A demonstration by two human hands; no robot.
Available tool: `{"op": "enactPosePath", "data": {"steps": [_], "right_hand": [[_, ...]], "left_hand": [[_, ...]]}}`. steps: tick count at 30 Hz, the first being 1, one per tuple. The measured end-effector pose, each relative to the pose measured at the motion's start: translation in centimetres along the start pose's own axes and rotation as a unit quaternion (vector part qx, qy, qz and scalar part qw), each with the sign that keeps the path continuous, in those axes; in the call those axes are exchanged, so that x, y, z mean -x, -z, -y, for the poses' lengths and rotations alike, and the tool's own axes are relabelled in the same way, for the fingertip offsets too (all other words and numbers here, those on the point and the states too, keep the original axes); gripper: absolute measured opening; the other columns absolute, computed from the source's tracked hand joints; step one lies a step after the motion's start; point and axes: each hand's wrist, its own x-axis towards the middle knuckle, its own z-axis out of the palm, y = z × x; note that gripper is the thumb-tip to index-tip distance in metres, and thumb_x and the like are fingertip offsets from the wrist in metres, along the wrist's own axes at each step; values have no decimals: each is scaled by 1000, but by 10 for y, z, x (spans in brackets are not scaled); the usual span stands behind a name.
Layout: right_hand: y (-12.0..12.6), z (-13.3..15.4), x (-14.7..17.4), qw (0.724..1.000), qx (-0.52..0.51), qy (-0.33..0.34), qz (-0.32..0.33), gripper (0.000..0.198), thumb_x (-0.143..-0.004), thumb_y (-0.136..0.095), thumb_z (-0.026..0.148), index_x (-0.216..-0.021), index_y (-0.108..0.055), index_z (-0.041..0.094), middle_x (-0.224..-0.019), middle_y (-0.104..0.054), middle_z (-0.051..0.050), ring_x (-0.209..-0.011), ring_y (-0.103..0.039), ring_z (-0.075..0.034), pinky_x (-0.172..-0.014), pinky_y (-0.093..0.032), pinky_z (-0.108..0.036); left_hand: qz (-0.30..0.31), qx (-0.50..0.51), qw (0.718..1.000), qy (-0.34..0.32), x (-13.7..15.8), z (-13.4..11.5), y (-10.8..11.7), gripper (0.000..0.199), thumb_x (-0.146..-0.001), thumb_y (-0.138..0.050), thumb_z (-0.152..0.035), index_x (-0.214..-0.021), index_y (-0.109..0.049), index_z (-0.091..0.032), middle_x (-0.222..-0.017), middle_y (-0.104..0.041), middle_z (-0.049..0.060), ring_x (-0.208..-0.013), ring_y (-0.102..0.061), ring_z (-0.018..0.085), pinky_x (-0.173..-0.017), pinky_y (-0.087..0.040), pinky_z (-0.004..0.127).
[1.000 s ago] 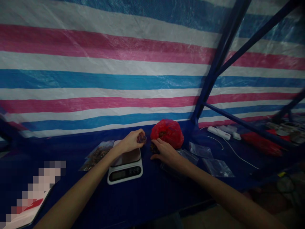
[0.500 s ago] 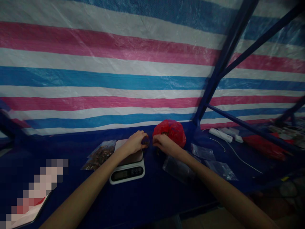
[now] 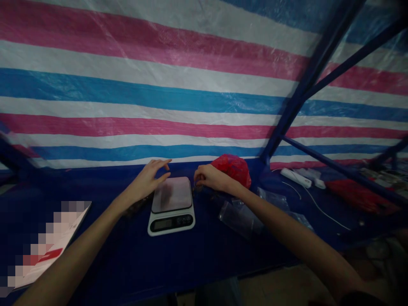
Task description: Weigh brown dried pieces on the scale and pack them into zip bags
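Note:
My left hand (image 3: 149,179) hovers at the left edge of the kitchen scale (image 3: 172,195), thumb and fingers apart with nothing between them. Right of the scale, my right hand (image 3: 211,176) has its fingers pinched together over a small dark thing, too dim to name. Just behind that hand sits a red plastic bag (image 3: 234,168). My left forearm mostly covers a clear bag of brown pieces (image 3: 135,207). Several clear plastic bags (image 3: 237,219) lie below and beside my right forearm. On the scale's bare plate there is only a shadowy reflection.
A blurred-out flat card or booklet (image 3: 52,255) lies at the left. At the right are a white power strip (image 3: 296,177), a white cable (image 3: 323,211) and a flat red bag (image 3: 360,197). A blue metal frame (image 3: 288,112) rises before the striped sheet (image 3: 143,93).
My left hand has moved left off the scale's right side and opened, letting go of a small roundish thing. My right hand has shifted slightly left, away from the red bag.

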Motion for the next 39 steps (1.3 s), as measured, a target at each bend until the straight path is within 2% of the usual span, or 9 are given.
{"op": "enactPosePath", "data": {"steps": [4,10,15,18,22,24,31,36,39], "right_hand": [[3,-2,2,995,-102,16,9,19,-86,-61,2,-94,-75,14,-89,-73,-5,-78,-66,-14,-73,-50,-25],[12,-9,28,990,-70,-2,-122,39,-82,-42,-4,-90,-74,16,-88,-74,-4,-81,-67,-15,-77,-51,-28],[8,-20,66,993,58,-100,-18,6,-89,-69,17,-89,-74,17,-89,-75,-6,-81,-68,-20,-74,-47,-28],[-5,-15,76,982,115,-149,9,17,-89,-75,33,-90,-72,16,-92,-73,-10,-86,-68,-24,-73,-46,-31],[-25,-13,72,978,148,-144,15,45,-84,-80,44,-112,-69,12,-110,-69,-15,-101,-67,-31,-82,-50,-37],[-31,-17,66,980,148,-134,18,49,-83,-82,41,-119,-66,12,-115,-67,-16,-103,-66,-30,-85,-50,-37],[-32,-30,47,995,72,-65,12,19,-91,-65,8,-108,-69,15,-108,-67,-10,-97,-64,-21,-86,-46,-32],[-26,-30,47,998,48,-34,-1,18,-90,-59,2,-97,-69,15,-97,-66,-7,-86,-62,-17,-79,-44,-28],[-15,-28,46,998,21,-24,-55,17,-89,-59,0,-88,-68,15,-90,-66,-5,-84,-61,-17,-79,-45,-27]], "left_hand": [[-31,-12,999,21,15,2,11,41,-97,-52,-36,-135,-60,-21,-114,-69,7,-117,-58,26,-108,-43,49],[-55,-29,998,23,35,-1,5,38,-99,-45,-31,-131,-64,-20,-116,-68,8,-115,-57,25,-104,-45,47],[-27,-96,995,-2,44,-4,-4,41,-98,-44,-27,-133,-64,-20,-122,-67,11,-115,-57,27,-99,-47,47],[-12,-120,992,-23,46,-4,-8,41,-98,-43,-25,-130,-67,-20,-120,-69,11,-116,-57,28,-98,-47,48],[-20,-115,993,-29,48,-1,-11,39,-97,-43,-23,-124,-71,-23,-118,-71,8,-119,-57,29,-99,-46,48],[-38,-111,993,-26,50,0,-11,39,-96,-44,-22,-122,-72,-24,-118,-72,7,-119,-57,28,-99,-46,48],[-77,-49,996,-2,50,-1,-3,37,-93,-45,-21,-111,-77,-24,-112,-75,6,-117,-59,26,-101,-49,48],[-130,-20,991,24,47,0,1,35,-89,-46,-21,-100,-79,-24,-103,-76,5,-112,-61,25,-101,-50,45],[-145,5,988,51,46,-1,3,35,-87,-47,-21,-97,-80,-24,-101,-77,4,-109,-62,24,-99,-52,43]]}}
